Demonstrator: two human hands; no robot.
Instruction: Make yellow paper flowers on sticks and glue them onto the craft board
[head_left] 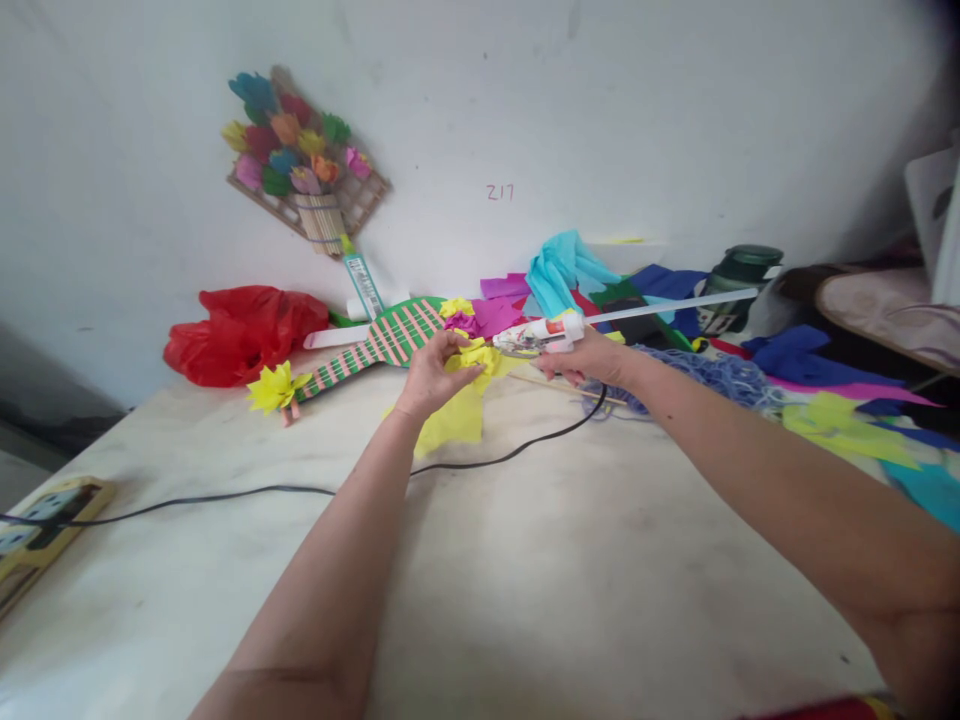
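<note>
My left hand (431,375) pinches a crumpled yellow paper flower (477,357), with a loose yellow paper sheet (450,420) hanging below it onto the table. My right hand (589,358) grips a white glue gun (541,334) whose nozzle points left at the flower; a long white glue stick (675,305) juts out behind it. A black cord (480,462) runs from the gun across the tabletop. Just behind my left hand lies a green and pink striped guitar-shaped craft (382,345) with a yellow flower (276,388) at its neck end.
Coloured tissue paper (570,270) is heaped at the back and right. A red plastic bag (236,330) lies at the back left. A paper flower basket (307,160) hangs on the wall. A power strip (41,520) sits at the left edge. Blue yarn (712,375) lies beside my right forearm.
</note>
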